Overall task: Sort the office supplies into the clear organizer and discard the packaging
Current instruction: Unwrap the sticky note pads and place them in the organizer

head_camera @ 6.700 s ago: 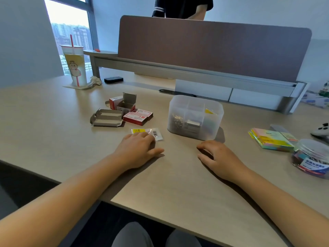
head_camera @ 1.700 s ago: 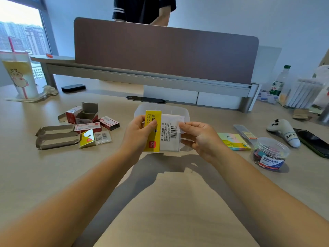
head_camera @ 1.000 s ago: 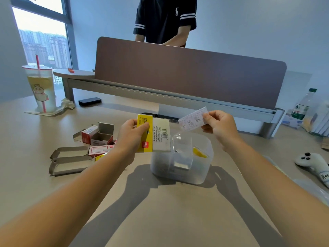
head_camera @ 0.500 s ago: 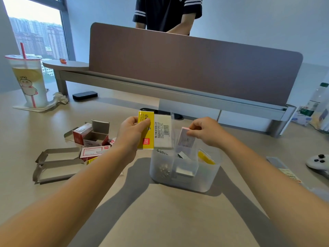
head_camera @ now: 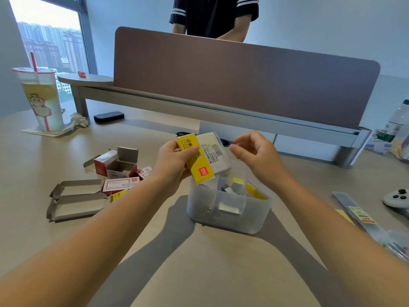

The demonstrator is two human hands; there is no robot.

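The clear organizer stands on the bench, and everything here is placed from it. Inside its compartments lie metal clips, a silvery block and some yellow pieces. Just above its near-left corner the left hand grips a yellow-and-white packet, thumb on the yellow face and the fingers curled behind it, the packet tilted over the organizer's rim. Above the organizer's far side the right hand hovers close to the packet's right edge; its fingers are loosely curled, thumb and forefinger nearly meeting, with nothing seen between them. Left of the organizer lie flattened grey cartons and small red-and-white boxes, some open. To its right lie a flat packet and a white game controller. Far left stands a drink cup with a red straw. Beyond the organizer rises a brown divider panel, with a person in a dark shirt behind it.
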